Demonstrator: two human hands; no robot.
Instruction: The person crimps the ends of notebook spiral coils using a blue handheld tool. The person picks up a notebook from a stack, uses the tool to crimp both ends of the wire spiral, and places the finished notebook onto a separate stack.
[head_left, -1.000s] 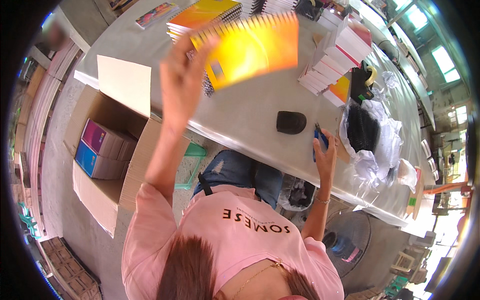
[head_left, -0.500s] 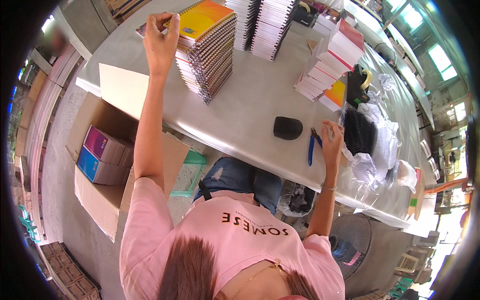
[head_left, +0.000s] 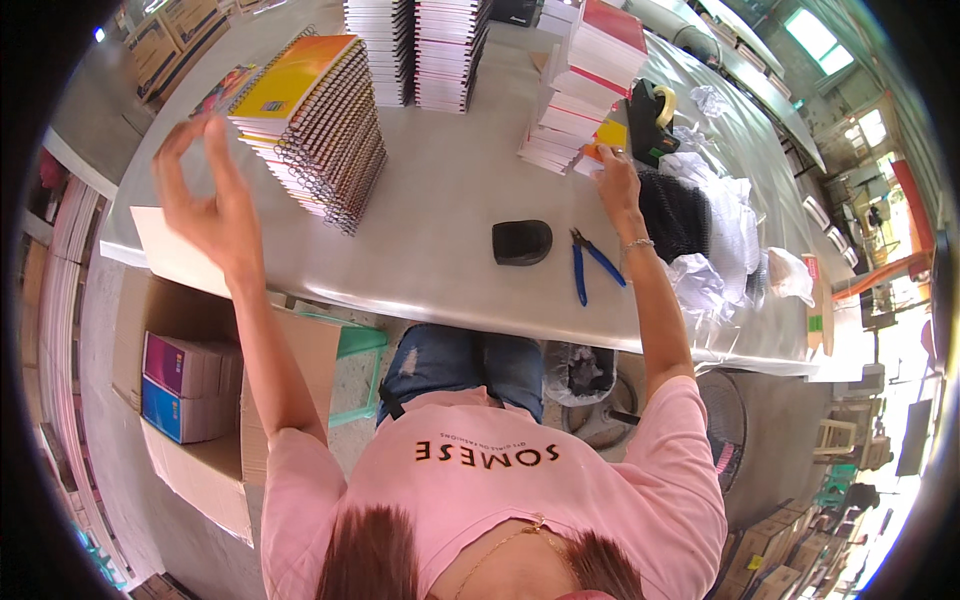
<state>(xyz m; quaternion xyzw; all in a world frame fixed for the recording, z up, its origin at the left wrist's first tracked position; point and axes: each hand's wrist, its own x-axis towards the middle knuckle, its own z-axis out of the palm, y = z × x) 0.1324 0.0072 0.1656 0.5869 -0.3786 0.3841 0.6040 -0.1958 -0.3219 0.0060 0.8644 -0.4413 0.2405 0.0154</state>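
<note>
Left grip [head_left: 205, 205] hangs released, fingers spread, holding nothing — just beside one tall stack of spiral-bound notebooks with a yellow-orange cover [head_left: 315, 120] on the grey table [head_left: 440, 260]. Right grip [head_left: 612, 170] rests on an orange booklet [head_left: 598, 150] under a leaning white stack [head_left: 590, 85] — clenched or not, I cannot tell. One blue-handled pliers [head_left: 592, 265] lies beside one black oval pad [head_left: 522, 242].

1. Top spiral notebook [head_left: 292, 75]: yellow-orange cover noted; black wire binding.
2. Pliers [head_left: 592, 265]: blue handles recorded.
3. Rounded object [head_left: 522, 242] on table: black.
4. Table [head_left: 440, 190]: pale grey.
5. Shirt [head_left: 500, 480]: pink, dark lettering observed.
6. Cardboard box [head_left: 200, 470]: brown; purple and blue packs [head_left: 185, 385] inside.
</note>
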